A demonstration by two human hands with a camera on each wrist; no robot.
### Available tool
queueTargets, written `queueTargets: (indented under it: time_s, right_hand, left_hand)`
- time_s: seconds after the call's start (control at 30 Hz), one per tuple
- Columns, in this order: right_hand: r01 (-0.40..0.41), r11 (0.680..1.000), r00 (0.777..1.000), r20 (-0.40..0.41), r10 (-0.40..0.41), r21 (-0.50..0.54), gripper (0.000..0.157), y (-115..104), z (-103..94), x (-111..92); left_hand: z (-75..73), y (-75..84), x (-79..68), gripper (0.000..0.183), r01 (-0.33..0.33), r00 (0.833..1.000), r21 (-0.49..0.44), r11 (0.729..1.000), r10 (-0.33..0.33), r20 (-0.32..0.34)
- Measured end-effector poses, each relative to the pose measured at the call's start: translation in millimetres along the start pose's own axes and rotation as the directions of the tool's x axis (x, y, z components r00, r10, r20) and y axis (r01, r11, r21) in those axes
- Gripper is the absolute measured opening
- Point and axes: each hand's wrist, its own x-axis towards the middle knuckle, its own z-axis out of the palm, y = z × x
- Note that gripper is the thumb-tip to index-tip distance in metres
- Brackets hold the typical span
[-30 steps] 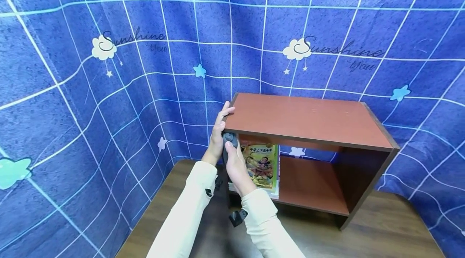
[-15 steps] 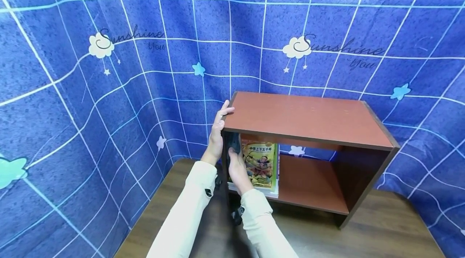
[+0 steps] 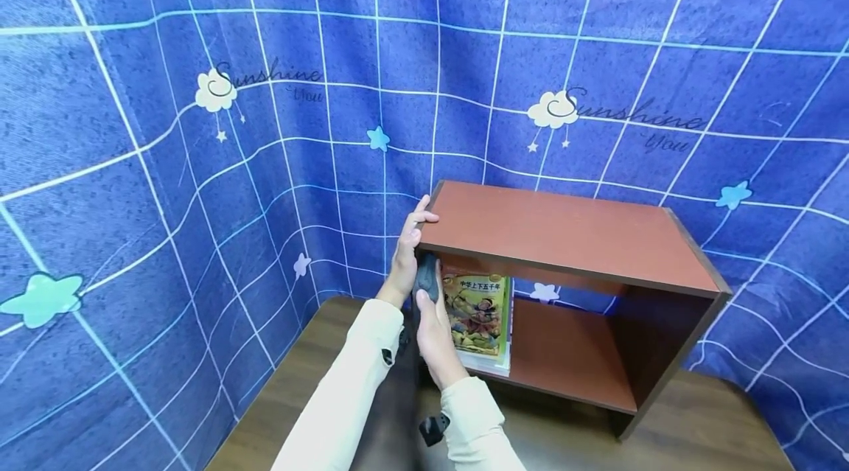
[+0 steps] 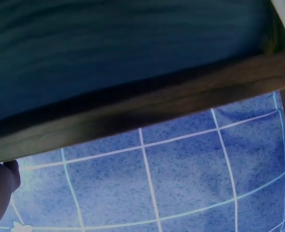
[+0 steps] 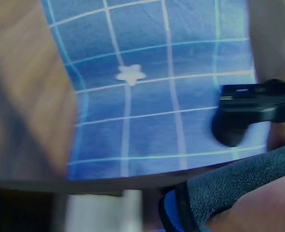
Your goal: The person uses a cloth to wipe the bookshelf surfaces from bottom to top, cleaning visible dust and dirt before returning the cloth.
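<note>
Your right hand [image 3: 434, 342] grips a dark fuzzy item [image 3: 427, 278] just inside the left panel [image 4: 157, 104] of the shelf [image 3: 564, 231], beside the books [image 3: 476, 315], long axis along the panel, while your left hand [image 3: 406, 253], fingers extended, rests against its outer side.

Grey item [image 5: 229, 186]: fuzzy, matt cloth; shelf [image 3: 570, 235]: smooth boards; tabletop [image 3: 703, 423]: wood-grained, faintly glossy; book [image 3: 474, 316]: paper

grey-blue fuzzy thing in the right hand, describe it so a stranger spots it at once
Find the reddish-topped brown wooden shelf unit and go to its left end. There, just left of the upright, colourfully illustrated book, the right hand grips the dark grey-blue fuzzy fabric thing. Unlike the printed book, it looks plain and textured, with a bright blue patch at one end.
</note>
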Motion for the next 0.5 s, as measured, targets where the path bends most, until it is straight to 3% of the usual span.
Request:
queueTargets:
  time_s: [0.1,0.23,0.37,0.5]
  right_hand:
    - [0.03,0.999,1.0,-0.001,-0.03,-0.017,0.058,-15.3,-5.5,6.4]
    - [0.009,1.0,1.0,-0.014,-0.009,-0.008,0.055,-24.6,-12.4,21.6]
    - [-0.057,0.998,0.997,-0.06,0.057,0.002,0.058,-16.6,-13.9,37.7]
    - [-0.149,0.989,0.984,-0.101,0.148,-0.005,0.065,5.8,-12.9,42.7]
  left_hand:
    - [2.2,-3.1,0.3,0.046,0.014,1.0,-0.047,0.999,-0.014,0.005]
    - [3.1,-5.1,2.6,0.047,0.023,1.0,-0.059,0.998,-0.023,0.006]
    - [2.6,-4.7,3.2,0.046,0.027,1.0,-0.043,0.999,-0.027,-0.006]
    - [2.1,-3.6,0.4,0.048,0.037,0.999,-0.043,0.998,-0.037,-0.016]
